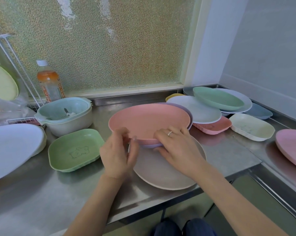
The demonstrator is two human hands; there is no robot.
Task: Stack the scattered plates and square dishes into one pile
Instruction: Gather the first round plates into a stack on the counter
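A pink round plate (149, 120) lies on a lilac plate (188, 110), and both tilt above a beige plate (162, 174) on the steel counter. My right hand (176, 147) grips their near rim, fingers on top and thumb underneath. My left hand (117, 154) is blurred at the rim's left side, fingers curled; whether it holds the rim is unclear. A green square dish (75, 150) sits to the left. At the right are a white plate (196, 109), a green plate (218, 97), a pink square dish (215, 127) and a cream square dish (252, 127).
A pale bowl set (67, 114) and an orange drink bottle (49, 82) stand at the back left by a white wire rack (13, 53). A white plate (11, 147) fills the left edge, another pink plate (291, 147) the right edge. The counter's front edge (152, 206) is close.
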